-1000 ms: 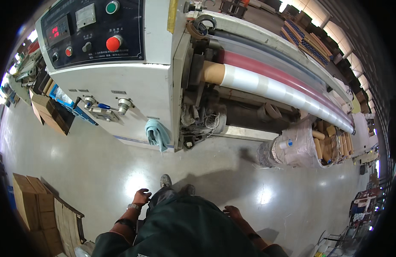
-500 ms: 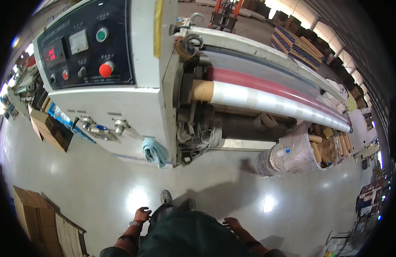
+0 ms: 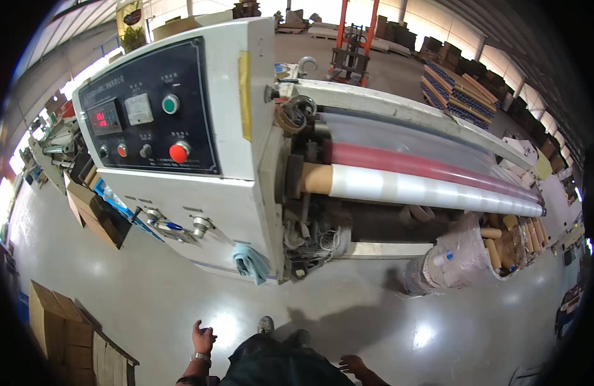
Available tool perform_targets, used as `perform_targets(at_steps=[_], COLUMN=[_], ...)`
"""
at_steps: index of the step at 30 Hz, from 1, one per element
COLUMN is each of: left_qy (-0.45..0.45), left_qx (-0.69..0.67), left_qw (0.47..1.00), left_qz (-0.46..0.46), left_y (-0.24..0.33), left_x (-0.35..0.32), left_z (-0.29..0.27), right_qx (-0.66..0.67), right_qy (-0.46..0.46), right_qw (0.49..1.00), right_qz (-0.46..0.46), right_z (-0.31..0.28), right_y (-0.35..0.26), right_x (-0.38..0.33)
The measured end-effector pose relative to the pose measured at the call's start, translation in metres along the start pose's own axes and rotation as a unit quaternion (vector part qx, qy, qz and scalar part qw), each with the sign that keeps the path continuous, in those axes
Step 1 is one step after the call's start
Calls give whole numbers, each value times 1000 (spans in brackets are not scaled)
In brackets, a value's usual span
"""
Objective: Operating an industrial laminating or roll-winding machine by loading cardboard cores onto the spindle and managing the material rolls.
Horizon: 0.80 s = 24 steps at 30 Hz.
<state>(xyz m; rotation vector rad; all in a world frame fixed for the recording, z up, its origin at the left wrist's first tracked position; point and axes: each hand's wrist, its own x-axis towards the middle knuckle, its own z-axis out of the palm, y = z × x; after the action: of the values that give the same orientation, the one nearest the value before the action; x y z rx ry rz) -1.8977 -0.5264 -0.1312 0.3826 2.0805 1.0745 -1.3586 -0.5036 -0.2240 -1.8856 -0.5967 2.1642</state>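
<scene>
My left hand [image 3: 204, 339] is raised in front of me at the lower left, its fingers loosely bent and apart, holding nothing. A wristwatch circles that wrist. Low on my other side hangs my right hand [image 3: 353, 365], empty too, fingers spread. Neither touches anything. Ahead stands a pale machine cabinet [image 3: 181, 193] with a dark control panel [image 3: 210, 132], a green button [image 3: 171, 104] and a red knob [image 3: 179, 152]. Nearest to my left hand on the cabinet is a light-blue cloth [image 3: 251, 262]. From the machine's right side run a white film roll [image 3: 413, 190] on a cardboard core and a red roller [image 3: 406, 163].
A wrapped bin [image 3: 461, 260] of cardboard tubes stands below the roll's far end. Cardboard boxes [image 3: 59, 331] sit at lower left, another open box [image 3: 98, 212] beyond the cabinet. An orange-masted lift truck [image 3: 351, 55] and stacked tubes [image 3: 461, 93] are behind the machine.
The view has tilted up, so the machine sits lower and further right. My left hand has risen and its fingers have spread somewhat; my right hand stays low.
</scene>
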Motion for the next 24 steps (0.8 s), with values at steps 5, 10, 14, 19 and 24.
perform_targets(at_steps=[5,10,14,19,24], left_qy=[103,152,185,165,77], left_qx=[-175,-218,-108,-17,107], left_qw=[973,936,893,858,850], left_qz=[107,232,396,486,510], left_y=[86,183,247,316,338], left_x=[28,81,119,128,136], left_z=[-39,-80,-117,-133,-137], right_qx=[10,-139,-171,-360,-479], right_qy=[-11,55,-7,-73,-59], right_qw=[1000,975,936,772,653], right_qz=[-1,-165,-309,-518,-584], right_z=[16,106,226,372,483], right_y=[-43,-151,-260,-374,-438], right_x=[22,-4,-40,-85,-136])
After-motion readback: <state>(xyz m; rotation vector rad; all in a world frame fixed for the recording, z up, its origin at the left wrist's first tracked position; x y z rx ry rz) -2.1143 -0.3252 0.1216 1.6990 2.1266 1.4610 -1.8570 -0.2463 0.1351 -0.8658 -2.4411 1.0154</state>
